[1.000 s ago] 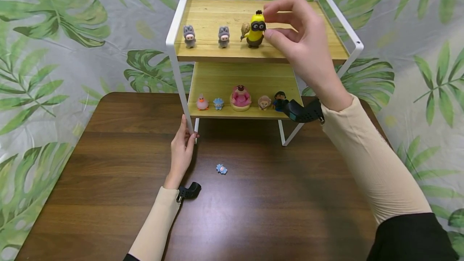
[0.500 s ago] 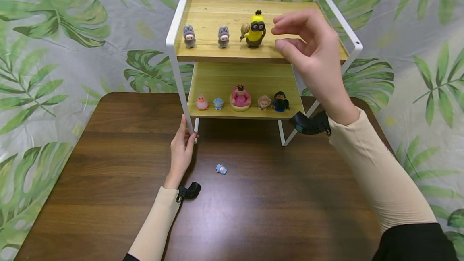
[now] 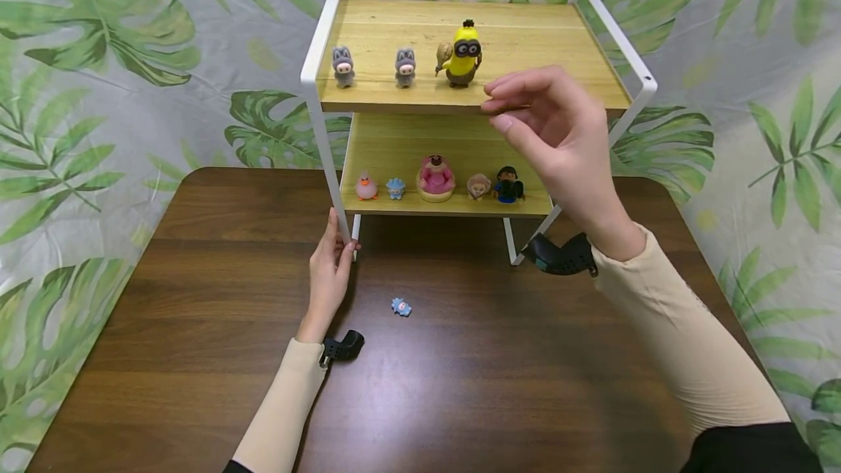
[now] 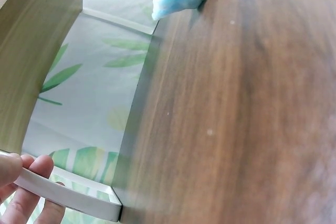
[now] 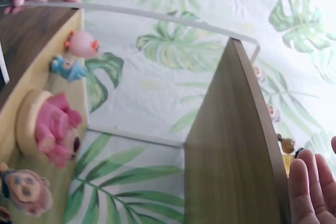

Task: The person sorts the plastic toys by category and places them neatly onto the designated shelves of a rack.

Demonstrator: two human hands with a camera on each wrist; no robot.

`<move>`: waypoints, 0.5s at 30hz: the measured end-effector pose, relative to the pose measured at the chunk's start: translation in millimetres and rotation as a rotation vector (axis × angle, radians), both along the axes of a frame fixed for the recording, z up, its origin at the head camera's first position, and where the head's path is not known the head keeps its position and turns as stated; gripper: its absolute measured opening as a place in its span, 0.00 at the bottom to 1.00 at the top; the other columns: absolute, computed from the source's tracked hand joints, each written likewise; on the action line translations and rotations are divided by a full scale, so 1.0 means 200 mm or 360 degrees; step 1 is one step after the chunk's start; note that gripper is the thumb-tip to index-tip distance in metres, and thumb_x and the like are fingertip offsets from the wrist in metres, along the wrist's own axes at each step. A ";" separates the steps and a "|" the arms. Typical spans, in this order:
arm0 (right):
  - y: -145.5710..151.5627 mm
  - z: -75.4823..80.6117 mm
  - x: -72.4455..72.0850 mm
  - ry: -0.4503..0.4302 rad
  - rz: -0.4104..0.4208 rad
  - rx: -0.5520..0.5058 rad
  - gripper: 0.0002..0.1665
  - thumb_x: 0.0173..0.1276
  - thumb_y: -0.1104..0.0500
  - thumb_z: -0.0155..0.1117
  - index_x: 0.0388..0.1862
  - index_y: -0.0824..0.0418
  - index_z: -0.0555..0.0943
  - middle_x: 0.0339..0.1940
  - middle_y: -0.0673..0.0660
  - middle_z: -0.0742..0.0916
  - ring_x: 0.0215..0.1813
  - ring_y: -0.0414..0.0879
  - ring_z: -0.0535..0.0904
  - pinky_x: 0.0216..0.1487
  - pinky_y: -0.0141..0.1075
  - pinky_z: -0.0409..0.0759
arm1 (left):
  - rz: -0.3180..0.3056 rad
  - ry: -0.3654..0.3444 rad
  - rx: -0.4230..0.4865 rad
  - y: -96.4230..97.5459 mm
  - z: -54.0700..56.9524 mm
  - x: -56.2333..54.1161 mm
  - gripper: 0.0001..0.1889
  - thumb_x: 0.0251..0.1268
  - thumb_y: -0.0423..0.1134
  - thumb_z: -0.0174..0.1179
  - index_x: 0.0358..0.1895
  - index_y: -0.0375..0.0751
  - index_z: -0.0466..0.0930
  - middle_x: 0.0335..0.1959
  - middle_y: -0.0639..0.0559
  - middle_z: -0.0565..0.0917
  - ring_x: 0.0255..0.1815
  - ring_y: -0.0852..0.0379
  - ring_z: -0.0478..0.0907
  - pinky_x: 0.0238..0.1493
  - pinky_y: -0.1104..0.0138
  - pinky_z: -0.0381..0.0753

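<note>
My left hand grips the white metal leg of a two-tier wooden shelf, low on its left side; thumb and fingers wrap it in the left wrist view. Loosely bent and holding nothing, my right hand hovers in front of the upper board's front edge. Just left of its fingertips, a yellow Minion figurine with goggles stands upright on that board. Two grey rabbit-eared figurines stand further left. On the brown table below the shelf lies a small blue figurine, seen close in the left wrist view.
The lower board bears a row of figurines: a pink duck, a small blue one, a pink bear, a beige lion-like one and a dark-haired one. A leaf-print cloth hangs behind.
My right hand has let go of the Minion figurine, drawn away to the right, then come down to the upper board's front edge. The Minion stays standing. The left hand has not moved.
</note>
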State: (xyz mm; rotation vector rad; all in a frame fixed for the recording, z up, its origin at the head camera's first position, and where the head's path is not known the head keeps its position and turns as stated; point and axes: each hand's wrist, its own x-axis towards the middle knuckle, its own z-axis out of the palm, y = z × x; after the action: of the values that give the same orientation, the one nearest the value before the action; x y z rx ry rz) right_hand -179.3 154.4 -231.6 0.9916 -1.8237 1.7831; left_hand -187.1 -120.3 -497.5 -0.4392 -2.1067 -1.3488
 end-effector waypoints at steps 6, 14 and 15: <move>0.00 -0.05 0.02 0.0015 0.0020 0.0133 0.14 0.61 0.79 0.56 0.47 0.75 0.77 0.46 0.61 0.82 0.47 0.53 0.80 0.49 0.38 0.78 | 0.0002 -0.0021 0.0007 0.00 0.00 0.00 0.43 0.67 0.23 0.54 0.76 0.67 0.48 0.36 0.36 0.77 0.34 0.44 0.81 0.37 0.76 0.75; -0.01 -0.14 0.03 0.0000 0.0053 0.0300 0.14 0.62 0.78 0.58 0.48 0.75 0.76 0.45 0.63 0.82 0.45 0.54 0.80 0.43 0.37 0.79 | 0.0000 -0.0021 0.0008 0.00 -0.01 0.00 0.43 0.67 0.24 0.54 0.76 0.66 0.48 0.36 0.36 0.77 0.34 0.44 0.81 0.38 0.78 0.74; -0.01 -0.15 0.03 -0.0017 0.0057 0.0315 0.14 0.62 0.78 0.58 0.48 0.75 0.76 0.46 0.62 0.82 0.46 0.54 0.80 0.42 0.36 0.79 | 0.0001 -0.0025 0.0009 0.00 -0.01 0.00 0.43 0.67 0.24 0.54 0.76 0.67 0.48 0.36 0.36 0.77 0.34 0.45 0.81 0.38 0.77 0.74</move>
State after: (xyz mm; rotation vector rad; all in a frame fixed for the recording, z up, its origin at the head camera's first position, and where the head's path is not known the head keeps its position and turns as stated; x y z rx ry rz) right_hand -172.7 152.6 -262.3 1.0954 -2.0317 1.6550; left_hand -187.6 -120.5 -498.8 -0.4270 -2.1153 -1.3619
